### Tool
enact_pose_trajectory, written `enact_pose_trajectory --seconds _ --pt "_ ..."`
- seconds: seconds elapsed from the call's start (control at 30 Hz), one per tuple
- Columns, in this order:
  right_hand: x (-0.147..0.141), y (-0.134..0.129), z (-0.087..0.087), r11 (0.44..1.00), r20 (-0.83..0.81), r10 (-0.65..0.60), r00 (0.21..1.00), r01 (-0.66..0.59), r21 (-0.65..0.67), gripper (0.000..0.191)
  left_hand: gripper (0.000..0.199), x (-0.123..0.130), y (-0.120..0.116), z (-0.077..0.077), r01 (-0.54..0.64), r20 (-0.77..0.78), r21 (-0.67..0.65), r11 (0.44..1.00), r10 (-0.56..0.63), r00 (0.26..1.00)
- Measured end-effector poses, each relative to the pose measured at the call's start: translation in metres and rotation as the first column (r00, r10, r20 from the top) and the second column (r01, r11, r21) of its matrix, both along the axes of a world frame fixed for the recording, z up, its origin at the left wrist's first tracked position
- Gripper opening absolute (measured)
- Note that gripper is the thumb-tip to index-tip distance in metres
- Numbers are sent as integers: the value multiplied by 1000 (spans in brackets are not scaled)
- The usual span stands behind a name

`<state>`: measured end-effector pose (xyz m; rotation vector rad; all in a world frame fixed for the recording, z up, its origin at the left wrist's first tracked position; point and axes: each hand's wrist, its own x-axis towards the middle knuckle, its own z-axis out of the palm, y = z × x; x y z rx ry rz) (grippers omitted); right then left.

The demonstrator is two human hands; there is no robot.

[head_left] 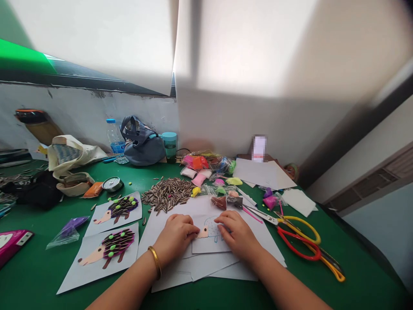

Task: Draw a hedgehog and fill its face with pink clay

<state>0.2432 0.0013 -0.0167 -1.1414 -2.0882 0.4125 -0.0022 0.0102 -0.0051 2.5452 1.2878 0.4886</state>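
White paper with a blue hedgehog (211, 230) lies between the left hand (178, 234), fingers together, and right hand (240, 234), fingers apart.

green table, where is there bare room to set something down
The table is bare at near right, between the scissors and right forearm, and at near left, between the magenta item and lower hedgehog picture. It is crowded beyond the drawing, with seeds and colourful bags.
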Motion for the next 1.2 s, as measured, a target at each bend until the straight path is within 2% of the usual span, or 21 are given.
enact_pose_trajectory --seconds 0.3,0.6,0.87,1.0,1.2 --pt "0 0 0 1000 8 2 1000 -2 -7 22 25 -3 -2 8 53 -84 -4 999 -54 995" --pt "1 2 -3 1000 28 -9 1000 9 -2 22 14 -2 -5 10 88 -181 61 994 -76 981" --pt "9 5 -2 993 50 -118 992 118 -1 26 19 -4 -5 12 83 -143 26 996 -79 987" --pt "12 9 -6 989 76 -144 987 145 -11 33 28 -6 -6 14 54 -120 -22 998 -57 991" --pt "14 13 -10 976 158 -177 971 193 -96 42 23 -7 -8 15 59 -113 -62 996 -65 991"
